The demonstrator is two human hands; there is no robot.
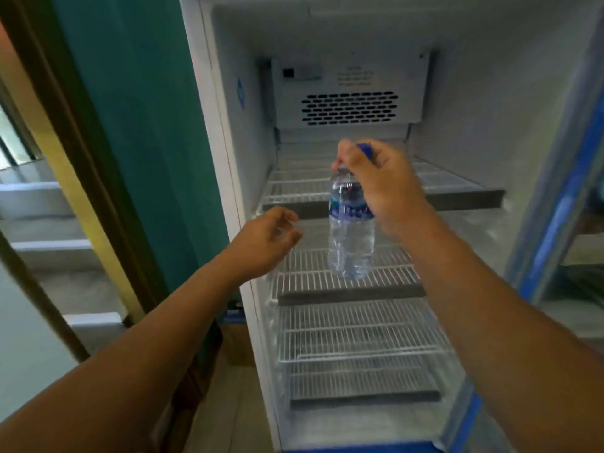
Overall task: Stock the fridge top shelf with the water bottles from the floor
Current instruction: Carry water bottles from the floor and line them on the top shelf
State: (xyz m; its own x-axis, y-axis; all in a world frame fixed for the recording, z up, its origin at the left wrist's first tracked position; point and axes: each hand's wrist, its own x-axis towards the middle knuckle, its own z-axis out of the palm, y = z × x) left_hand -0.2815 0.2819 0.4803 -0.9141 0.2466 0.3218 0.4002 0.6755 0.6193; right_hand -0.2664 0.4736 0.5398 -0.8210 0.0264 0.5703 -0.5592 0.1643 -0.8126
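Observation:
A clear water bottle (pixel 351 237) with a blue cap and blue label hangs upright in front of the open fridge. My right hand (pixel 380 181) grips it by the neck and cap, just in front of the top shelf (pixel 294 194), a white wire rack with a grey front strip. My left hand (pixel 266 238) hovers to the left of the bottle at the fridge's left edge, fingers loosely curled, holding nothing. No bottles stand on the top shelf.
Two more wire shelves (pixel 353 282) (pixel 359 354) lie below the top one. A vent panel (pixel 349 107) sits on the fridge's back wall. A teal wall (pixel 137 125) and a wooden door frame (pixel 58 132) stand to the left; the fridge door edge (pixel 562 207) is at right.

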